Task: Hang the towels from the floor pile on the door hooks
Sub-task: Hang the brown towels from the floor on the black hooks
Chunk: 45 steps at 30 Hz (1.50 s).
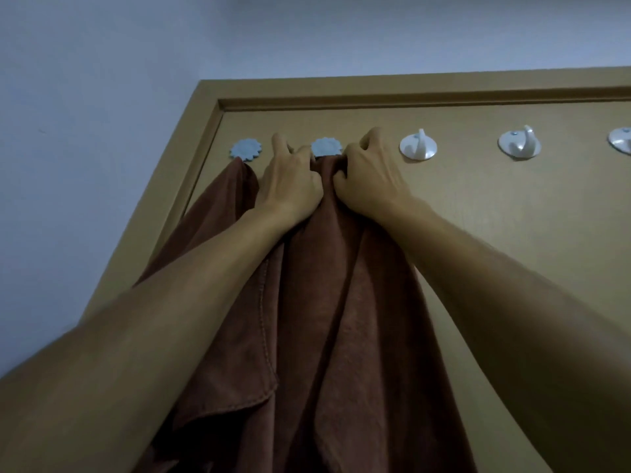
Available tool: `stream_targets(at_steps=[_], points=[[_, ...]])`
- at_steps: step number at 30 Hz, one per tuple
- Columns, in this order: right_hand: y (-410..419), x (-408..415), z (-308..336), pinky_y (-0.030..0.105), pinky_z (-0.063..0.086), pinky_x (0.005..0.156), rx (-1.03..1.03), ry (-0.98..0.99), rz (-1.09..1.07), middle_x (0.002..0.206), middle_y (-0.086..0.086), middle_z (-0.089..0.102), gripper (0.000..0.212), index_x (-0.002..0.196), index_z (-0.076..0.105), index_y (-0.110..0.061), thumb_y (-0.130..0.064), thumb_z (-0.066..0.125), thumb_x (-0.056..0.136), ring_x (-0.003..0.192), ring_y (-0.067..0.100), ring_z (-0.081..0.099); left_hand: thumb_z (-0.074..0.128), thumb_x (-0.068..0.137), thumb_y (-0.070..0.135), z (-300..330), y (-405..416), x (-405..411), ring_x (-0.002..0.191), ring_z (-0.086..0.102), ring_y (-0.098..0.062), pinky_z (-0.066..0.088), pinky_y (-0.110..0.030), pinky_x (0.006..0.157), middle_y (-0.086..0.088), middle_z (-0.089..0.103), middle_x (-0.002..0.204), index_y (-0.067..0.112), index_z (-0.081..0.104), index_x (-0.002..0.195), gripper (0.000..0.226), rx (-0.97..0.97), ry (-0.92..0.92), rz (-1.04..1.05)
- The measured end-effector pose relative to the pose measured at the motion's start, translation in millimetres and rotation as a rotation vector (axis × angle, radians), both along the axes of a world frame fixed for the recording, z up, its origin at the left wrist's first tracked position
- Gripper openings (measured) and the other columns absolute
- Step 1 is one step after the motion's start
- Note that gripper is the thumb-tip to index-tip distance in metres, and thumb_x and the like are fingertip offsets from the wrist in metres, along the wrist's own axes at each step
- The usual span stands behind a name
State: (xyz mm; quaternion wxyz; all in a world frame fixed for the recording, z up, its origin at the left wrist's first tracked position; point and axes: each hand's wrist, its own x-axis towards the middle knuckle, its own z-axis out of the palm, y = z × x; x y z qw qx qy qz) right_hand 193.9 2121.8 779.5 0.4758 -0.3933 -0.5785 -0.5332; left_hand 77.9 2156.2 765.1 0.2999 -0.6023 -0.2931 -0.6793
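Observation:
A brown towel [341, 302] hangs down the tan door [478, 199], its bunched top right under the second blue flower-shaped hook [326, 146]. My left hand [290, 179] and my right hand [370, 175] both grip that bunched top, one on each side of the hook. The hook's prong is hidden by cloth and fingers. Another brown towel [218, 206] hangs from the first blue hook [245, 150] at the far left.
To the right are white round hooks with nothing on them: one [418, 145], a second [519, 143], and a third [621, 139] cut off by the frame edge. The door frame [191, 165] and a pale wall [85, 148] lie to the left.

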Motion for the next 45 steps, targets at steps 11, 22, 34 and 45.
stream_targets(at_steps=[11,22,34,45], points=[[-5.3,-10.5,-50.7,0.035,0.036,0.093,-0.095,0.070,0.275,0.096,0.015,0.065,0.052,0.094,0.068,-0.008,-0.039,0.026,0.100,0.099,0.027,0.049,0.032,0.099,0.023,-36.4,-15.5,0.7,0.101,0.056,-0.023,0.035,-0.028,0.078,-0.006,0.065,0.100,0.012,0.062,0.091,0.033,-0.073,-0.050,-0.250],[-5.6,-2.9,-178.4,0.043,0.040,0.104,-0.189,-0.009,0.363,0.142,0.035,0.035,0.058,0.135,0.039,0.011,-0.024,0.032,0.090,0.130,0.042,0.043,0.033,0.100,0.012,-170.6,-21.6,7.0,0.146,0.016,-0.014,0.013,-0.020,0.115,-0.004,0.015,0.159,0.016,0.018,0.151,0.053,-0.237,0.115,-0.146],[-89.4,41.5,-350.7,0.046,0.038,0.109,-0.679,-0.079,0.405,0.136,0.030,0.047,0.070,0.129,0.048,0.010,-0.027,0.017,0.078,0.128,0.037,0.048,0.038,0.096,0.009,-342.7,-141.6,47.3,0.148,0.004,-0.022,0.013,-0.036,0.121,-0.005,-0.003,0.160,0.020,0.009,0.152,0.064,-0.851,0.135,0.117],[-221.6,164.3,-447.3,0.041,0.038,0.098,-0.982,0.071,0.173,0.139,0.016,0.045,0.052,0.126,0.054,-0.005,-0.035,0.026,0.094,0.124,0.034,0.046,0.043,0.091,0.016,-421.1,-260.6,134.7,0.144,0.015,-0.024,0.023,-0.041,0.111,-0.007,0.016,0.157,0.011,0.031,0.143,0.054,-1.138,0.443,0.201]])
